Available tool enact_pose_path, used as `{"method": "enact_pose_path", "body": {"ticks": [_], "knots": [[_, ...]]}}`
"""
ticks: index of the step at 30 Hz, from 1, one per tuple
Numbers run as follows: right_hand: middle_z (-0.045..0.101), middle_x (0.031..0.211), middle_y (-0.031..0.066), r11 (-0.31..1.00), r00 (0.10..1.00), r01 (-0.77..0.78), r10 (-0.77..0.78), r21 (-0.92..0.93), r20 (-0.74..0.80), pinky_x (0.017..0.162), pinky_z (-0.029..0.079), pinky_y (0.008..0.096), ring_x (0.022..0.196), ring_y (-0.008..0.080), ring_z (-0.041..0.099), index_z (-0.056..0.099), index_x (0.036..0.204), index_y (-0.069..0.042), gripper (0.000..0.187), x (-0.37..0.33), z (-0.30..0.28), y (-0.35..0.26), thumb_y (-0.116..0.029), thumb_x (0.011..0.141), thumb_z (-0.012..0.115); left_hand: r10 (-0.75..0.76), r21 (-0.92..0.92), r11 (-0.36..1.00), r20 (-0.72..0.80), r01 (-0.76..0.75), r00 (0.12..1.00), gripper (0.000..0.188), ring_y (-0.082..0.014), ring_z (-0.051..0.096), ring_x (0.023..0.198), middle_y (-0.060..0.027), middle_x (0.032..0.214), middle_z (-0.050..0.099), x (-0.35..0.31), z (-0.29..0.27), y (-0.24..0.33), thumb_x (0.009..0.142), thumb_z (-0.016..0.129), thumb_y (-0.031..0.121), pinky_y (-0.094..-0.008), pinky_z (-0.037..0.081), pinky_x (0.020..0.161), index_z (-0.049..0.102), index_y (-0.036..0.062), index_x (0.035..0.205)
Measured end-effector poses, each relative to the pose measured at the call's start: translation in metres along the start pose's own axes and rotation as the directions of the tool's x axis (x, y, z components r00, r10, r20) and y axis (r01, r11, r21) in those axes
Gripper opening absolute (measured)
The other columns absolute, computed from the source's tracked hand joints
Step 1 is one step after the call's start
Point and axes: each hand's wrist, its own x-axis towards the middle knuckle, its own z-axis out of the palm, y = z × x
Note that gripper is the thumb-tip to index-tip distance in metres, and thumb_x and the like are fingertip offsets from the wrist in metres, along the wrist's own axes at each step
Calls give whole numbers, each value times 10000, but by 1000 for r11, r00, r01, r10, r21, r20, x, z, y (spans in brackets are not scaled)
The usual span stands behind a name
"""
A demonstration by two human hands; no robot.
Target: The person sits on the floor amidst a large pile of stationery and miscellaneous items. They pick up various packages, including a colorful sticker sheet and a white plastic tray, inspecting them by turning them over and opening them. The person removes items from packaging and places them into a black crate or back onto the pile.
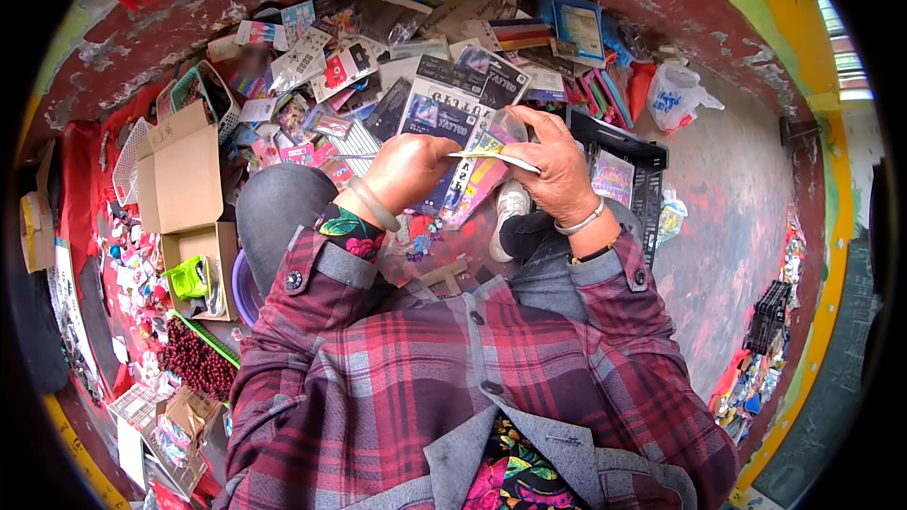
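In front of my chest, my left hand (406, 170) and my right hand (557, 172) hold a thin flat card (493, 157) between them. It is seen almost edge-on and looks white and yellow. The left fingers are closed on its left end, with the fingertips partly hidden. The right thumb and fingers pinch the other end, the index finger curled above. Just beyond and below the hands lie black-and-white temporary tattoo packets (439, 123). What is printed on the card cannot be made out.
A heap of flat packets and stationery (354, 61) lies ahead against the wall. At left stand an open cardboard box (179, 179), a white basket (130, 165) and dark red beads (194, 359). A black plastic crate (650, 156) and a plastic bag (676, 94) are at right.
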Motion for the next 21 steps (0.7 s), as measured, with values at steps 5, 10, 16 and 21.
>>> {"method": "enact_pose_path", "body": {"ticks": [5,10,16,21], "knots": [[542,1193,97,999,998,12,-15,46,63,840,433,342,1035,290,517,672,818,-120,175,1,0,0,-82,647,659,-13,56,998,127,6,992,129,-345,599,658,-156,678,607,0,-2,4,768,585,163,-434,480,583,655,91,849],[534,1205,96,998,994,32,-38,59,106,849,430,345,1045,292,513,671,821,-120,170,1,0,-2,-88,655,655,-16,45,999,150,10,989,133,-344,604,683,-164,723,616,1,-4,11,771,605,131,-409,486,596,648,51,867],[518,1227,87,998,988,25,-33,56,153,824,443,345,1052,286,512,660,789,-124,123,2,4,-5,-89,673,643,52,32,998,115,-56,992,113,-342,595,686,-153,698,604,1,4,5,771,595,158,-427,476,604,646,73,825],[513,1236,77,999,988,33,-39,40,150,807,451,344,1055,278,509,647,766,-125,88,1,11,-5,-104,682,643,25,86,995,175,-40,984,118,-340,589,727,-156,749,602,3,-1,12,734,636,102,-403,476,626,630,29,826]]}}
